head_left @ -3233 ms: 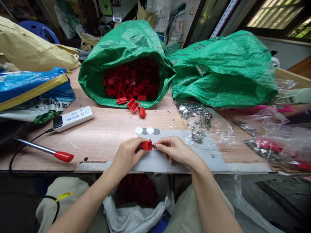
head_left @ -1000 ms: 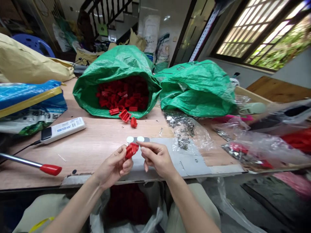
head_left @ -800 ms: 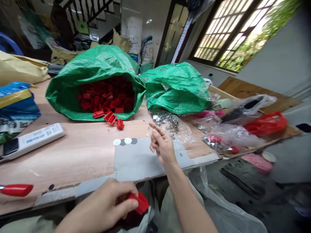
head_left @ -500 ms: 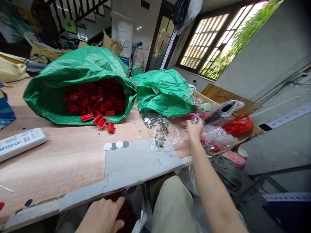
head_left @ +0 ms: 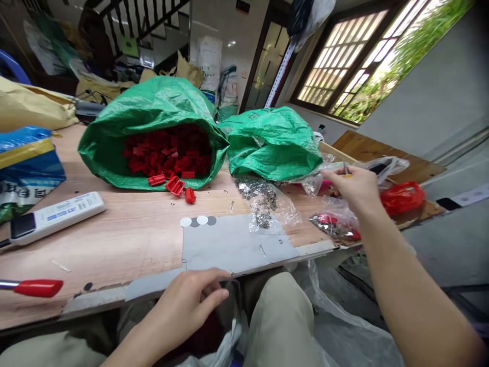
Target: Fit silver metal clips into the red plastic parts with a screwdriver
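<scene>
My right hand [head_left: 357, 188] reaches over the right part of the table, its fingers pinching a clear plastic bag [head_left: 312, 184] that hangs toward the left. A small grey and yellow thing shows at the fingers; I cannot make out what it is. My left hand [head_left: 196, 295] is held at the table's front edge, fingers loosely curled, thumb apart, nothing seen in it. Small metal parts [head_left: 263, 204] lie on another clear bag in the middle. Behind them, a green woven sack [head_left: 153, 102] lies open with red plastic parts [head_left: 168, 153] inside; several have spilled out.
A second green sack [head_left: 273, 145] lies beside the first. To the right are a clear bag of metal and red pieces [head_left: 336, 227] and a red bag [head_left: 403, 199]. A white power strip [head_left: 61, 214], a red-handled tool [head_left: 40, 288] and a blue packet [head_left: 32, 168] lie left.
My right hand has moved right, drawing the clear plastic with it. My left hand has risen to the table edge. The view has shifted left, showing more of the table's left side.
</scene>
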`<state>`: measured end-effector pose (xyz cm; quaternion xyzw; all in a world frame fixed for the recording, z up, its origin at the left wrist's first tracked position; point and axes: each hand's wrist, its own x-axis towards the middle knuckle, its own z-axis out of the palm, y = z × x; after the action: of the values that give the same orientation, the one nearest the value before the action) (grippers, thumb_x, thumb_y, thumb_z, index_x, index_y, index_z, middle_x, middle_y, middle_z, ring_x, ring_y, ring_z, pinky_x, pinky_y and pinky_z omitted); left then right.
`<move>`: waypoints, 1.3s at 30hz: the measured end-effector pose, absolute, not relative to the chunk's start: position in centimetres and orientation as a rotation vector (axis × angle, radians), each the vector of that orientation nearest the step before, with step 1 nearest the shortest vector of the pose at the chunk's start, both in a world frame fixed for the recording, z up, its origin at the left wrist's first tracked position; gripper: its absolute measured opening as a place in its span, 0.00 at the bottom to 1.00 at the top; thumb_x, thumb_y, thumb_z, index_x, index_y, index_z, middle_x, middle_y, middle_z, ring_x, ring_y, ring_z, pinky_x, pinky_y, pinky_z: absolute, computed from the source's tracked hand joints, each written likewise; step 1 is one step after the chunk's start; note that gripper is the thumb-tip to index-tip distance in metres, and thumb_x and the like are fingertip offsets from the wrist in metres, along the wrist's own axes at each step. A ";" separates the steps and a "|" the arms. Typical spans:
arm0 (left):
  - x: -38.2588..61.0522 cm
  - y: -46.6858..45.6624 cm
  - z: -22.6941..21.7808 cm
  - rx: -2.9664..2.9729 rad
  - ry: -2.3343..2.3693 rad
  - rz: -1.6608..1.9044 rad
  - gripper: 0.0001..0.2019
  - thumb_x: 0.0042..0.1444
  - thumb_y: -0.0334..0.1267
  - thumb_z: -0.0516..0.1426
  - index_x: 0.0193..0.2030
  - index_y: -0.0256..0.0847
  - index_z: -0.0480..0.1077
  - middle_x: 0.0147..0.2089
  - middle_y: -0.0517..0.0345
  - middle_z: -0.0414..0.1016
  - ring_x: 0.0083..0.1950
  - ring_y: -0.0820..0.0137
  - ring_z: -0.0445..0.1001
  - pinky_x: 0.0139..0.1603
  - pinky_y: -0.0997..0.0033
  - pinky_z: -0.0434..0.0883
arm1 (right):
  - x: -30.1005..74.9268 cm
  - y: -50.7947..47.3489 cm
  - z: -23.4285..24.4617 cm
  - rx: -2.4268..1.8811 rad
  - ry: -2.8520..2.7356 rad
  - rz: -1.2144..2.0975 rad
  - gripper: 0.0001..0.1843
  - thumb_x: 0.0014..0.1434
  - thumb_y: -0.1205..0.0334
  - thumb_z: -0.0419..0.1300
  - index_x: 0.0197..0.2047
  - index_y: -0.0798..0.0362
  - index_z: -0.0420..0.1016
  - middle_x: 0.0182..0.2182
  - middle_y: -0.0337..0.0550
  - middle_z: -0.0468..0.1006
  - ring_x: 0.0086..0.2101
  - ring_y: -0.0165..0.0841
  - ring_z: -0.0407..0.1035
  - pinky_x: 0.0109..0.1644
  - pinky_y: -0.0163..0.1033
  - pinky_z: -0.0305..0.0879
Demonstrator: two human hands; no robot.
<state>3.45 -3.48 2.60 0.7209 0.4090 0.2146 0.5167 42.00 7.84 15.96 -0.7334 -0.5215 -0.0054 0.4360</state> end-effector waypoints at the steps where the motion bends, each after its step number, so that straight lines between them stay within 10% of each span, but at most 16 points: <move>1: 3.6 -3.3 2.7 1.656 0.979 0.590 0.16 0.62 0.46 0.56 0.54 0.49 0.75 0.38 0.57 0.81 0.39 0.64 0.78 0.42 0.69 0.71 | 40.7 7.1 16.7 -1.804 -1.267 -0.010 0.22 0.48 0.42 0.70 0.25 0.50 0.69 0.19 0.42 0.67 0.18 0.29 0.59 0.22 0.39 0.59; 10: 9.1 -0.1 3.8 0.734 0.736 1.035 0.36 0.49 0.54 0.68 0.62 0.45 0.63 0.58 0.43 0.71 0.51 0.59 0.78 0.42 0.65 0.79 | 25.4 3.5 13.5 -1.488 -1.502 0.668 0.28 0.42 0.37 0.71 0.22 0.52 0.65 0.14 0.31 0.61 0.16 0.25 0.57 0.18 0.32 0.52; 22: 4.4 5.9 4.7 1.166 1.262 0.924 0.09 0.56 0.39 0.63 0.38 0.34 0.74 0.28 0.60 0.72 0.19 0.78 0.68 0.18 0.81 0.64 | 27.1 5.2 2.8 -1.443 -1.336 1.209 0.20 0.47 0.44 0.68 0.28 0.53 0.70 0.13 0.26 0.55 0.15 0.24 0.53 0.21 0.33 0.61; 39: 6.7 7.4 10.7 1.536 1.519 0.650 0.11 0.63 0.38 0.54 0.44 0.32 0.72 0.42 0.46 0.81 0.20 0.77 0.74 0.22 0.79 0.70 | 27.9 4.3 1.8 -1.338 -1.311 1.505 0.24 0.45 0.41 0.69 0.25 0.54 0.70 0.15 0.25 0.48 0.17 0.21 0.44 0.20 0.32 0.58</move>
<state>6.71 7.36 10.66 0.6151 0.6086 0.2603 0.4284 27.91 4.32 1.76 -0.5192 -0.5086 0.5843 0.3610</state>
